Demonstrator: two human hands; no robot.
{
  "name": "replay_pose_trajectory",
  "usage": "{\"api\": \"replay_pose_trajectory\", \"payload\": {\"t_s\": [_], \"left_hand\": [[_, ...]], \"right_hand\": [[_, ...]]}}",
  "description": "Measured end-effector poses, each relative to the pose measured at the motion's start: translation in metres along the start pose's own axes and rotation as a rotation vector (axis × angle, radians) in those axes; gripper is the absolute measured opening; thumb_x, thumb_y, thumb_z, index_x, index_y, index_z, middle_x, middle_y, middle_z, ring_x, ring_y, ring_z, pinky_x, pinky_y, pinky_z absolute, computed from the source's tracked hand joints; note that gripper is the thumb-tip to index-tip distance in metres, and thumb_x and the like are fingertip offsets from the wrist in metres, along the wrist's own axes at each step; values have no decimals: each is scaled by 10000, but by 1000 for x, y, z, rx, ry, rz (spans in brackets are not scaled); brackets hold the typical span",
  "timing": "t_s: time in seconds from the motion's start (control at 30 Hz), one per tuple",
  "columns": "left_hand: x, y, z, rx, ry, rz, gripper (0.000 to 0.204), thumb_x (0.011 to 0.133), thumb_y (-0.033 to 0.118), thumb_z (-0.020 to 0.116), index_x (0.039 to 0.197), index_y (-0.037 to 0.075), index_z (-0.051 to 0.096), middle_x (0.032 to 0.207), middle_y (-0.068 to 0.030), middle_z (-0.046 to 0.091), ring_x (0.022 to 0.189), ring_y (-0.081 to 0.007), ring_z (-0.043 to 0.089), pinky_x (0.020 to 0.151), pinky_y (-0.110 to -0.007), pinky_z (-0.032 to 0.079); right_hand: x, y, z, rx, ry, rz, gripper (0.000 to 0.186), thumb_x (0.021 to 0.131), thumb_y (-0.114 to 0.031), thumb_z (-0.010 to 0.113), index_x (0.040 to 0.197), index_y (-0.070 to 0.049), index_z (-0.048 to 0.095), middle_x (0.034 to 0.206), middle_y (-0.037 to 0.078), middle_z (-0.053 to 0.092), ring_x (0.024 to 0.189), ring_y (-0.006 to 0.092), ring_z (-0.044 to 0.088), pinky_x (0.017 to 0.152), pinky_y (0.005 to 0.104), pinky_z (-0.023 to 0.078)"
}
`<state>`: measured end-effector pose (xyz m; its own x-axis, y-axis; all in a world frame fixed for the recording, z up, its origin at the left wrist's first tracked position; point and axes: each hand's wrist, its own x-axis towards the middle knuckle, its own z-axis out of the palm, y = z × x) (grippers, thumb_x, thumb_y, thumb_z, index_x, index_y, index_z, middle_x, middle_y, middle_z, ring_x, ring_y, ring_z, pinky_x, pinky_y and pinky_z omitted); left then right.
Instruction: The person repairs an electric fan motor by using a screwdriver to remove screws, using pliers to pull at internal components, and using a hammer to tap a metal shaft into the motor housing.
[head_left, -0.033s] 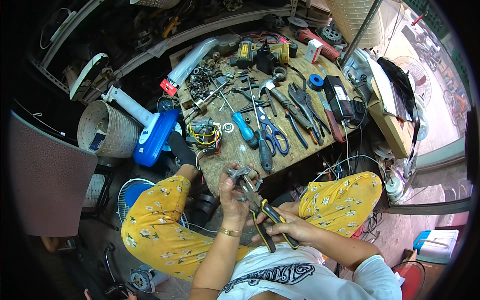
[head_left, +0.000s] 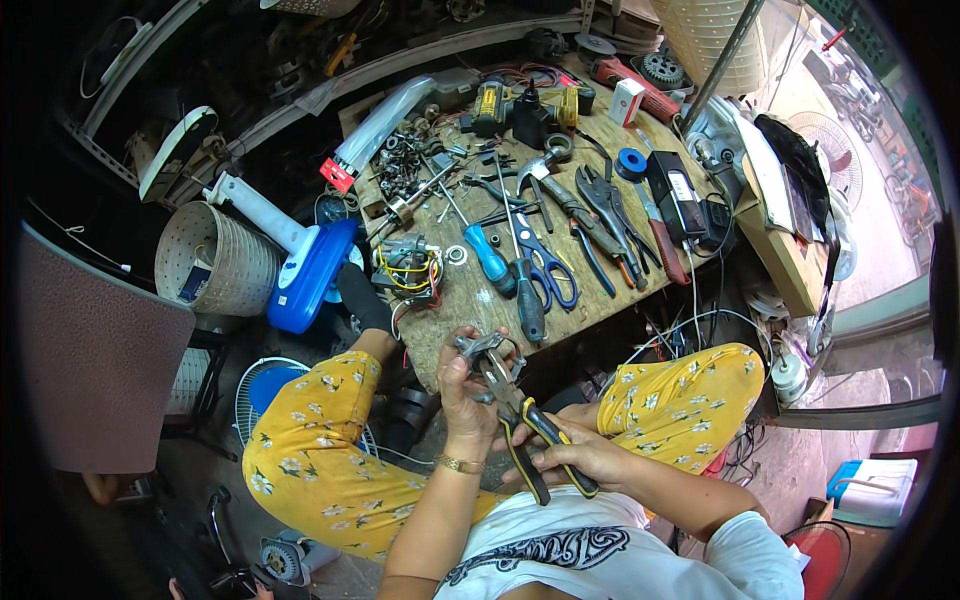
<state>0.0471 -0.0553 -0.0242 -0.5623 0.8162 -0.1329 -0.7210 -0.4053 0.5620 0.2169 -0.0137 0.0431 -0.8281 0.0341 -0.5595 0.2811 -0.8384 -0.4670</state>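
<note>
Over my lap, near the table's front edge, my left hand (head_left: 464, 398) is closed round a small grey metal part (head_left: 478, 346) that looks like a motor end bracket. My right hand (head_left: 582, 458) grips pliers (head_left: 546, 428) with black and yellow handles. The handles are spread apart, and the jaws lie against the metal part; whether they clamp it cannot be made out. A screwdriver with a dark handle (head_left: 530, 308) is the tool closest to my hands. Beside it lie blue-handled scissors (head_left: 553, 278) and a blue screwdriver (head_left: 488, 258).
The wooden table (head_left: 470, 320) carries a small motor with yellow wires (head_left: 408, 268), a claw hammer (head_left: 572, 208), locking pliers (head_left: 608, 205), a blue tape roll (head_left: 631, 162) and loose metal parts (head_left: 405, 165). At left, a blue-and-white fan body (head_left: 315, 270) leans by a perforated basket (head_left: 205, 255).
</note>
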Motion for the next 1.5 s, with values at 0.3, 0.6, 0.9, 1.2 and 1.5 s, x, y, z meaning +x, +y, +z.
{"api": "replay_pose_trajectory", "payload": {"t_s": [0.3, 0.6, 0.9, 1.2, 1.5], "left_hand": [[-2, -1, 12, 85, 195, 17, 508, 826, 401, 630, 1193, 70, 516, 1065, -181, 649, 906, -255, 688, 745, -341, 602], [-4, -4, 6, 122, 197, -9, 472, 846, 344, 621, 1198, 48, 513, 1008, -201, 677, 794, -235, 698, 692, -332, 599], [4, -1, -12, 211, 61, -91, 505, 852, 379, 610, 1222, 48, 518, 1061, -229, 653, 901, -286, 685, 768, -383, 591], [6, 4, -15, 316, 43, -90, 521, 820, 339, 650, 1173, -36, 572, 980, -110, 618, 936, -310, 687, 808, -405, 583], [3, 5, -19, 287, -2, -76, 452, 813, 285, 680, 1136, -28, 638, 989, -68, 644, 885, -170, 661, 798, -294, 531]], "right_hand": [[0, 7, -2, 154, -42, -19, 377, 916, -136, 558, 1267, -87, 429, 1350, 125, 500, 1115, 299, 627, 968, 450, 502], [-2, 3, -6, 269, -75, 51, 408, 907, -149, 570, 1285, -86, 429, 1358, 128, 508, 1140, 336, 606, 982, 475, 487], [-3, -3, -16, 310, -70, 56, 294, 924, -125, 556, 1198, -111, 452, 1293, 138, 533, 1078, 339, 617, 946, 488, 503], [-2, 0, -18, 216, -80, 27, 228, 911, -40, 528, 1093, -119, 415, 1225, 146, 557, 933, 281, 634, 816, 440, 544], [0, 12, -17, 144, -27, 26, 332, 875, 76, 502, 1129, -89, 366, 1196, 158, 558, 894, 277, 641, 739, 405, 573]]}}
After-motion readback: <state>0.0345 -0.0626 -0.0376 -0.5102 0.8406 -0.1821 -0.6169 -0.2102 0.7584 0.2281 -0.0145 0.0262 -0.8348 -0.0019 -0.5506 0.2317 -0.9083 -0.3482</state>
